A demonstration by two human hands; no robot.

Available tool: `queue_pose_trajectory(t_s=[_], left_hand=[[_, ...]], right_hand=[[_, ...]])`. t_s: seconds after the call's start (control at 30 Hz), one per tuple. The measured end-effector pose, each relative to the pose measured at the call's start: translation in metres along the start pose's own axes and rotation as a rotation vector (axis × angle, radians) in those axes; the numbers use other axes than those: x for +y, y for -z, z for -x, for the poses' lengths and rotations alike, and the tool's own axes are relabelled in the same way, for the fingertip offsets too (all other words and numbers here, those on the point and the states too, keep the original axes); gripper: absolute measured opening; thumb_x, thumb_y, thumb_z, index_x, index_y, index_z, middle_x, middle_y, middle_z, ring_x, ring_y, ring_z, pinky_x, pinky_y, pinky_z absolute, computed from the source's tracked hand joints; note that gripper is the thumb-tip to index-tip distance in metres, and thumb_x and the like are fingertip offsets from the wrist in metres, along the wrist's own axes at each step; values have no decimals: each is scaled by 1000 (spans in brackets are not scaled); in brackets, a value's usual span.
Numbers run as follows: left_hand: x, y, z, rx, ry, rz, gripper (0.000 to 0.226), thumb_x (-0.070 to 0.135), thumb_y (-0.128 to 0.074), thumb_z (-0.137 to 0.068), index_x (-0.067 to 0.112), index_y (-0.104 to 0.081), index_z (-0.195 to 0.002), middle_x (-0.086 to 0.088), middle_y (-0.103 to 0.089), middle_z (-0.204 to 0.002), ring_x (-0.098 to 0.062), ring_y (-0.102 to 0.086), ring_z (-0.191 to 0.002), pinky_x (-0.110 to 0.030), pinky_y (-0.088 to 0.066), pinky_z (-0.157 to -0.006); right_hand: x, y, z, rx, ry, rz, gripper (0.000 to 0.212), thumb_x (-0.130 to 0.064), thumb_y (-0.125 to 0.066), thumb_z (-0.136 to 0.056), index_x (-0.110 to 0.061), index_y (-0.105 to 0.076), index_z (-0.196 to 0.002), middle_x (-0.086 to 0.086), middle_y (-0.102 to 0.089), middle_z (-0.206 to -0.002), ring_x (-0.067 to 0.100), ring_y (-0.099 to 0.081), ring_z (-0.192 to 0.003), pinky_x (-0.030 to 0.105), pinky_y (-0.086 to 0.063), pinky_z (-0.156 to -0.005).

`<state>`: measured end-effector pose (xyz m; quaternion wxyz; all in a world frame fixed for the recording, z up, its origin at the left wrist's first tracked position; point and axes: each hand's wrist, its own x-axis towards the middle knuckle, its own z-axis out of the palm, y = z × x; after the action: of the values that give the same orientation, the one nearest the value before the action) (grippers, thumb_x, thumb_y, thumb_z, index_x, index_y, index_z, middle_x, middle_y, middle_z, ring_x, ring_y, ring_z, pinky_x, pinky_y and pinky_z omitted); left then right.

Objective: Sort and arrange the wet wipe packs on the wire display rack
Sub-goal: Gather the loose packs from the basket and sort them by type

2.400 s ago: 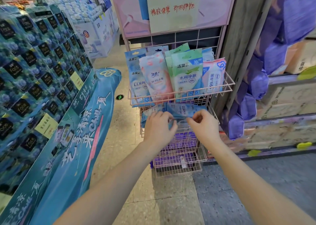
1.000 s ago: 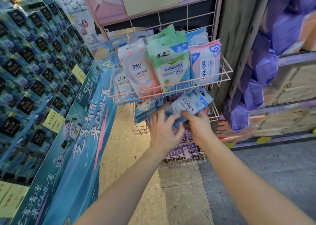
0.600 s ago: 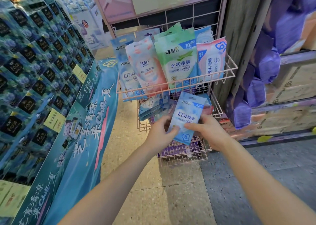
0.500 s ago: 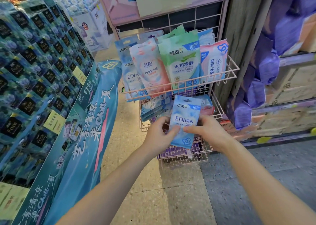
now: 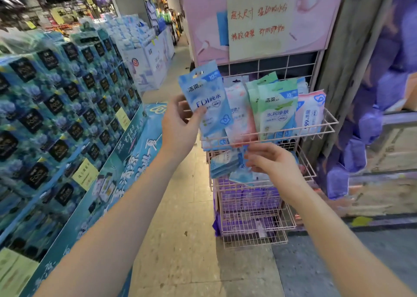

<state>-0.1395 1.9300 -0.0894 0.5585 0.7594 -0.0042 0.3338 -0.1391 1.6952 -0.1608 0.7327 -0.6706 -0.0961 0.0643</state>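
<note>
While the left hand (image 5: 180,125) pinched one blue pack (image 5: 206,103) between thumb and fingers at its lower left edge, the pack stood upright in the air, just in front of the left end of the top basket (image 5: 325,130) of the wire display rack (image 5: 248,242). It was not yet seated.

Right hand (image 5: 268,161) was at the middle basket (image 5: 309,170), fingers curled on a second blue pack (image 5: 240,174) beside a slumped blue stack (image 5: 222,164). Contact was partly hidden; judged a pinch.

Top basket, left to right: blue column (image 5: 214,142), pink pack (image 5: 239,116), green pack (image 5: 277,109), a pink-and-white pack (image 5: 311,111) at the far right.

Judged step: moving stray blue packs from the middle tier up to the matching blue column.

Next move called for lowering the held pack behind the front rail, label forward, into the blue column without tipping the pink pack. The thumb should let go only once the bottom edge was seated.
</note>
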Motion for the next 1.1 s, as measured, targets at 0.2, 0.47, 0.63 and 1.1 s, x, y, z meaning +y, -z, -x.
queue_pose_trajectory(t_s=[0.2, 0.47, 0.63, 1.1], left_hand=[[-24, -1, -51, -191, 47, -268, 29, 20, -74, -95, 15, -58, -119, -2, -74, -107, -12, -72, -88, -17, -53, -69], [-50, 3, -47, -418, 170, -532, 37, 57, -74, -84, 32, -60, -108, 6, -73, -100, -18, -70, -80, -38, -57, -65], [-49, 2, -54, -380, 125, -725, 55, 60, -74, -85, 21, -67, -124, 2, -57, -126, -19, -50, -121, -34, -45, -93], [-123, -29, 78, -350, 160, -879, 35, 36, -69, -91, 19, -66, -121, -1, -63, -118, -25, -60, -107, -42, -52, -91]], right_hand=[[13, -15, 6, -2, -72, 21, 15, -1, -71, -91, -11, -72, -101, 11, -79, -92, 23, -72, -81, 42, -57, -83], [22, -7, 3, 18, -126, 41, 15, -1, -70, -92, -13, -73, -100, 8, -79, -93, 21, -71, -79, 38, -58, -80], [32, -10, -3, 25, -186, 67, 12, -2, -70, -92, -12, -72, -99, 12, -78, -95, 18, -71, -76, 34, -58, -75], [75, -14, -17, 76, -281, 146, 24, -10, -67, -95, -12, -65, -119, 8, -71, -113, 18, -74, -82, 24, -55, -68]])
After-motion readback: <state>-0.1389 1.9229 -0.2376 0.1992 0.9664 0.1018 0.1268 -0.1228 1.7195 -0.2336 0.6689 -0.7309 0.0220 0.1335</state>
